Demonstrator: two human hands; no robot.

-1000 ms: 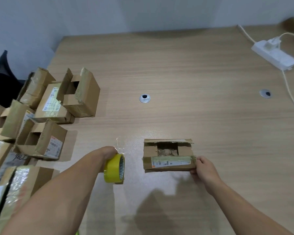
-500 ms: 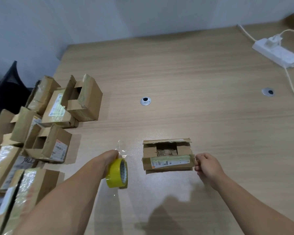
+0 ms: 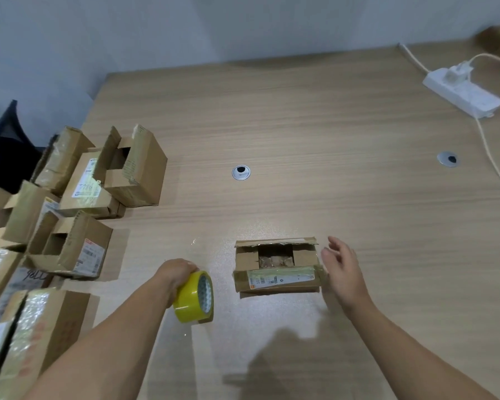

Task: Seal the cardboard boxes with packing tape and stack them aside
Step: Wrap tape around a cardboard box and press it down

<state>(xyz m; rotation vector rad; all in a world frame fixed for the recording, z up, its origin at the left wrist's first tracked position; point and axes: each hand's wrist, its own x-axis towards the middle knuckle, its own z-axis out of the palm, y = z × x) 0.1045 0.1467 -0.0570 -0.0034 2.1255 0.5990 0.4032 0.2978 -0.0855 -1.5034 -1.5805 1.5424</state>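
A small cardboard box point(image 3: 276, 280) lies on the wooden table point(image 3: 315, 174), its top flaps partly apart so the inside shows, with a white label on its near face. My left hand point(image 3: 175, 274) grips a yellow roll of packing tape point(image 3: 195, 298), held just left of the box with a clear strip of tape trailing up from it. My right hand point(image 3: 341, 269) hovers beside the box's right end, fingers spread and holding nothing.
Several cardboard boxes point(image 3: 70, 249), some with flaps up, crowd the table's left side. A white power strip point(image 3: 462, 93) with a cable lies at the far right. Two round metal cable grommets point(image 3: 241, 172) sit in the tabletop.
My right hand has let go of the box's right end and opened beside it. My left hand with the tape roll has stayed about where it was.
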